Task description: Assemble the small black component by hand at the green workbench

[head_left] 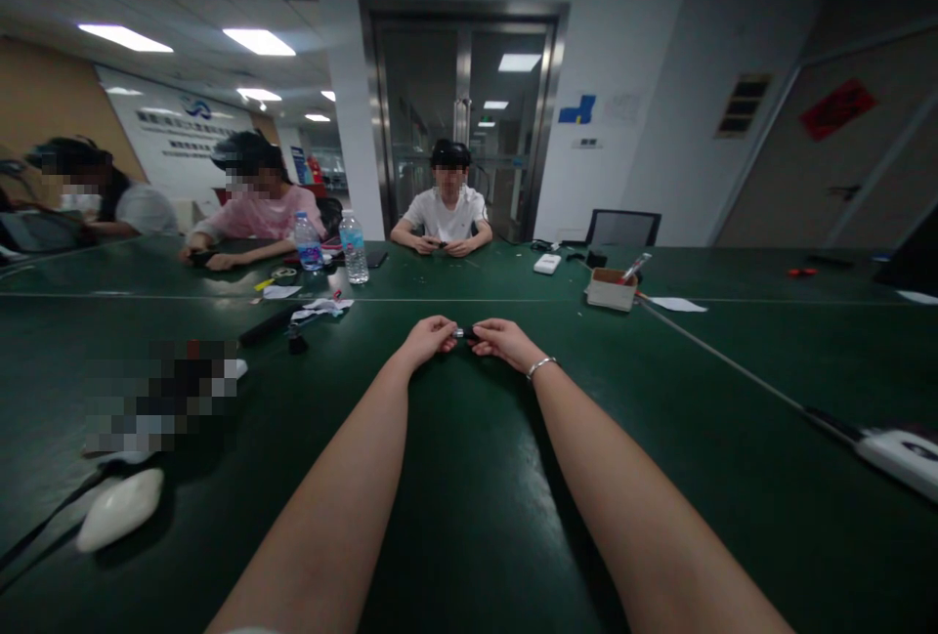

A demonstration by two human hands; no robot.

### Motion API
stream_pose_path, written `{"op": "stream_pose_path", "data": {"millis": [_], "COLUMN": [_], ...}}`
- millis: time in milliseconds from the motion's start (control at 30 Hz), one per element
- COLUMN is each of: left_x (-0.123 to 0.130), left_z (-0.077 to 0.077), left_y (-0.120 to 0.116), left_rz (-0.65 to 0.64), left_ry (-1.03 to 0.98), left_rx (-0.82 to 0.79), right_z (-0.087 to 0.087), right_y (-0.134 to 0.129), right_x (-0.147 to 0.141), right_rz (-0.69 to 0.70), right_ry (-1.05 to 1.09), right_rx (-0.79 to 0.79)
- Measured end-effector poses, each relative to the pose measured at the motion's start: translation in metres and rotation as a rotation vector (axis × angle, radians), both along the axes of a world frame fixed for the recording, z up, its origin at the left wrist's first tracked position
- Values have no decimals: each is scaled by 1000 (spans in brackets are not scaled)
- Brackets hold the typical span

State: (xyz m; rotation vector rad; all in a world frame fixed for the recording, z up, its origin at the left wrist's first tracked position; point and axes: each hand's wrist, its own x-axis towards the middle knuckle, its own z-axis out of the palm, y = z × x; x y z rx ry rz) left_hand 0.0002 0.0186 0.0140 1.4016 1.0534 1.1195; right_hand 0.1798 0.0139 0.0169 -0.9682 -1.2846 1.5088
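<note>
Both of my arms stretch forward over the dark green table (469, 478). Between my hands is a small black-and-silver object (461, 333), too small to name. Its silver end is pinched by the fingertips of my left hand (427, 341). On the black end, my right hand (505, 341) is closed in a similar pinch, with a silver bracelet (540, 366) at the wrist. My fingers hide part of the object.
Two water bottles (354, 248) stand at the back left near crumpled papers (326, 307). A white mouse-like object (121, 510) lies at front left. Toward the right are a small box (612, 289) and a white power strip (901, 458). Three people sit around the table.
</note>
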Motion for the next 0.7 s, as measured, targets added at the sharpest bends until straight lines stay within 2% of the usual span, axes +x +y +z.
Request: {"op": "stream_pose_path", "data": {"millis": [167, 700], "left_x": [-2, -2], "left_z": [0, -4], "left_y": [-1, 3], "left_rz": [-34, -15], "left_ry": [6, 23], "left_rx": [-4, -7], "right_z": [1, 0], "right_y": [-1, 0], "right_x": [0, 1], "right_rz": [-12, -5], "right_ry": [2, 19], "right_rx": [-5, 1]}}
